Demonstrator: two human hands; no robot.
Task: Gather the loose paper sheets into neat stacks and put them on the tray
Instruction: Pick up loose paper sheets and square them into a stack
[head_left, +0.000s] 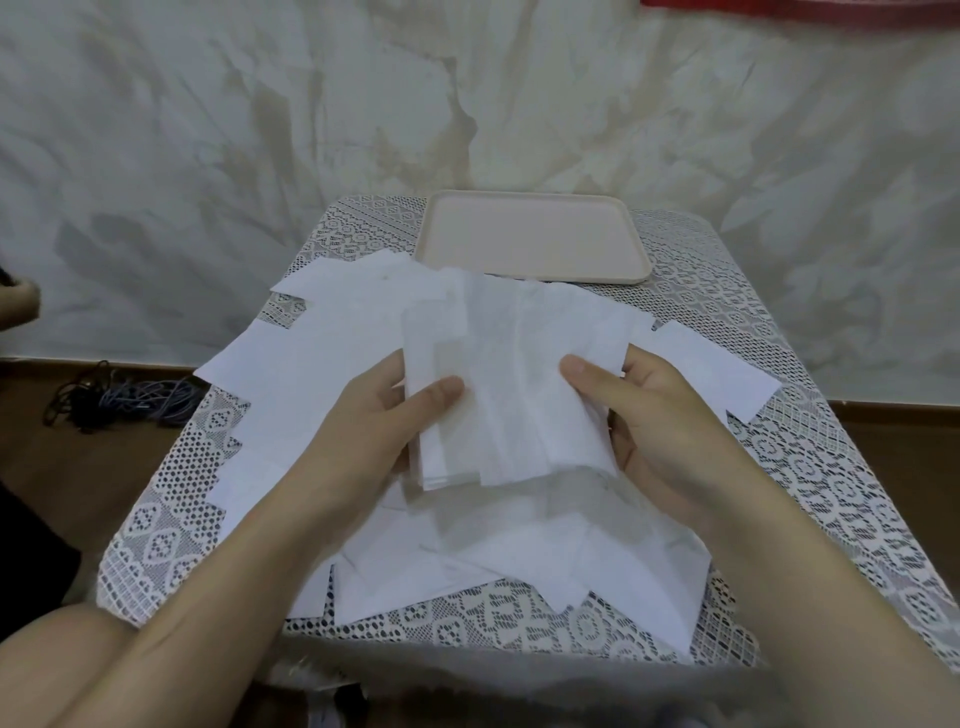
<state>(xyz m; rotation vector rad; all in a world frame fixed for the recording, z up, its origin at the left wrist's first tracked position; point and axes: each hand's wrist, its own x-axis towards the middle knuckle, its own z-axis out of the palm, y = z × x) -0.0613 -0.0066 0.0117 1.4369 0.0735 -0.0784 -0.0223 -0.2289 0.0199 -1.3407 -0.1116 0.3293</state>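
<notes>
A bundle of white paper sheets (511, 379) is lifted above the table's middle, its edges uneven. My left hand (384, 421) grips its left side, thumb on top. Its right side is held by my right hand (649, 410), thumb also on top. Many loose white sheets (311, 364) lie scattered on the lace cloth under and around the bundle. A pale beige tray (535, 236) sits at the far edge of the table with nothing on it.
The small table (810, 467) wears a white lace cloth over a dark top. A single sheet (711, 364) lies at the right. Dark cables (119, 397) lie on the wooden floor to the left. A patterned wall stands behind.
</notes>
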